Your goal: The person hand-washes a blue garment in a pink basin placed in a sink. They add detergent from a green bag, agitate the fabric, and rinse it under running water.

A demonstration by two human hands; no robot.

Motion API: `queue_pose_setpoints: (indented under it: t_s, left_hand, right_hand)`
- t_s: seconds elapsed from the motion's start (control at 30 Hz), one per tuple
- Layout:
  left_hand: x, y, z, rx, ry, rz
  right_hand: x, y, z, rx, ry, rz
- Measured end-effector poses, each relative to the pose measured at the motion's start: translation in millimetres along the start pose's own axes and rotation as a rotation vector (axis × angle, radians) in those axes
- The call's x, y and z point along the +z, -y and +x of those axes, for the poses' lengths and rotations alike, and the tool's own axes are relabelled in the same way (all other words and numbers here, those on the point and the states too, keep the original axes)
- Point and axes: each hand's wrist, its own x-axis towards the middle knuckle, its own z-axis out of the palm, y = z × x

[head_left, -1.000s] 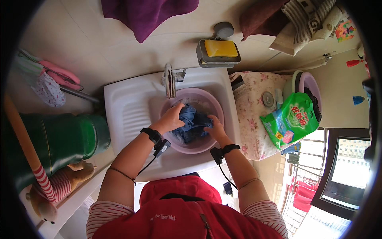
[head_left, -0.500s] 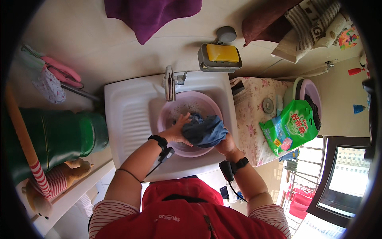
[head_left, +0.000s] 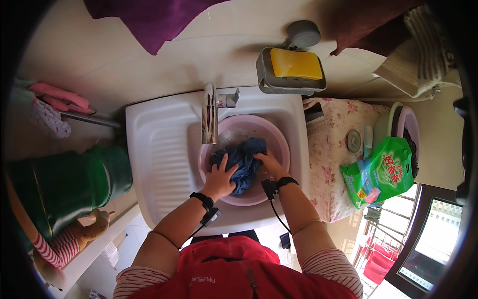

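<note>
I have both hands down in the pink basin (head_left: 279, 144), which sits inside the white sink (head_left: 164, 149) right under the chrome tap (head_left: 209, 114), and the blue cloth (head_left: 244, 159) lies bunched in the middle of that basin. My left hand (head_left: 219, 180) lies on the near left part of the cloth with the fingers spread flat over it, pressing rather than pinching. My right hand (head_left: 271, 164) is on the cloth's right edge, and its grip looks curled into the fabric, though the fingertips are buried in the folds and I cannot tell how tightly they close. As I judge it, the step in hand is kneading the cloth in the basin, and to do it well I would keep the left palm as the anchor and let the right hand pull and fold the fabric toward it, working inside the rim so nothing slops onto the ribbed drainboard (head_left: 164, 169). The tap spout hangs just above the far side of the basin, so I would keep my knuckles low and clear of it. The wrist bands and their cables (head_left: 271, 192) hang near the wet rim; I would hold my wrists high enough to keep them dry.
</note>
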Motion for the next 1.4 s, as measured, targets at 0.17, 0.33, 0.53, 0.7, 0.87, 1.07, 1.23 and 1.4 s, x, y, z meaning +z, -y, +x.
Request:
queue_pose_setpoints:
  t_s: [0.17,0.33,0.53,0.7,0.87,1.07,1.23,1.4]
  left_hand:
    - [25,-8,9,-0.006,0.079,0.21]
    - [51,7,31,-0.046,0.077,0.245]
    - [61,29,53,-0.08,0.251,0.065]
    - [66,31,59,-0.057,0.251,0.169]
    - [45,25,43,0.01,0.1,0.183]
    - [45,24,51,-0.025,0.185,0.148]
    - [59,34,60,-0.027,0.205,0.166]
    - [39,13,43,-0.036,0.044,0.193]
  right_hand:
    - [55,23,46,0.063,-0.439,-0.403]
    - [27,17,86,-0.064,-0.143,-0.623]
    - [32,-30,-3,-0.714,-0.159,-0.857]
    - [71,-19,25,-0.416,-0.212,-0.893]
    - [15,19,94,0.017,0.065,-0.522]
    - [22,-44,3,-0.689,-0.118,-0.824]
    - [70,-24,33,-0.494,-0.255,-0.899]
    - [23,29,80,-0.003,0.066,-0.727]
